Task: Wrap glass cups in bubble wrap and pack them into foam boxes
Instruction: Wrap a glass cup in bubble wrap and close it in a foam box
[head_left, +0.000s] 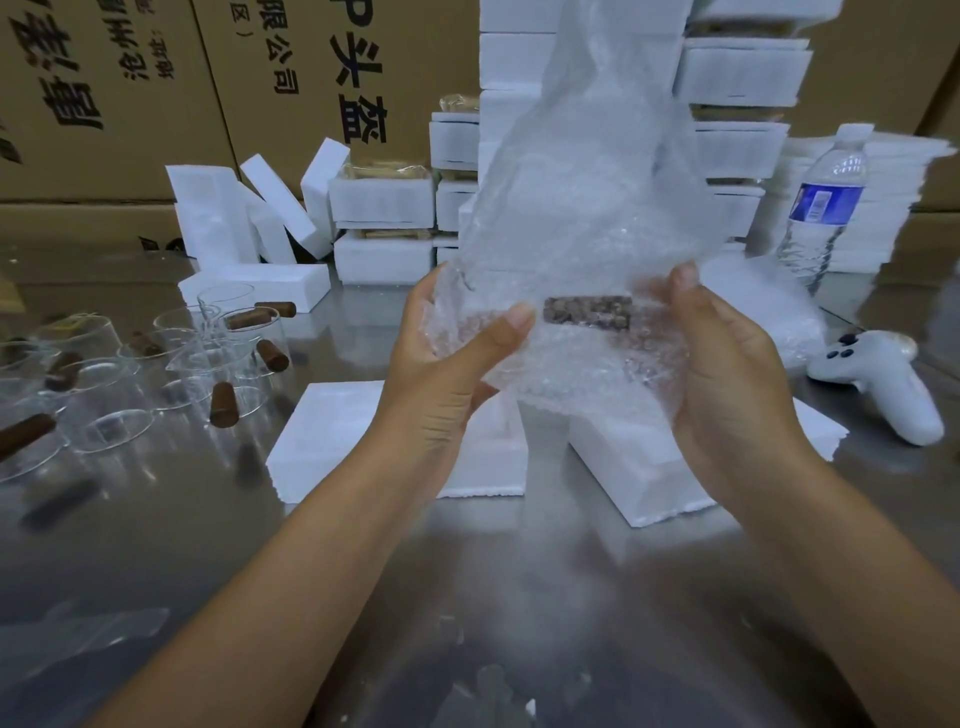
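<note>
**Above the foam boxes (332, 431), a cup (587, 312) held in bubble wrap (582, 182)**

Over the steel table (519, 571) my forearms reach forward and angle inward, palms facing each other. My left hand (457, 358) grips the bubble wrap with the thumb pressed across its front and the fingers curled behind. My right hand (727, 364) cups the other side, thumb upright against the sheet; its fingers are hidden behind the plastic. Between my palms the cup shows only as a brown handle lying level through the bubbles. The loose wrap stands tall above my hands.

One foam box sits under my left wrist, another under my right. Bare glass cups (119, 364) crowd the table to my left. A white controller (878, 379) and a water bottle (826, 208) stand to my right, and stacked foam (743, 73) closes off the far side. The widest stretch of steel lies between the boxes and me.
</note>
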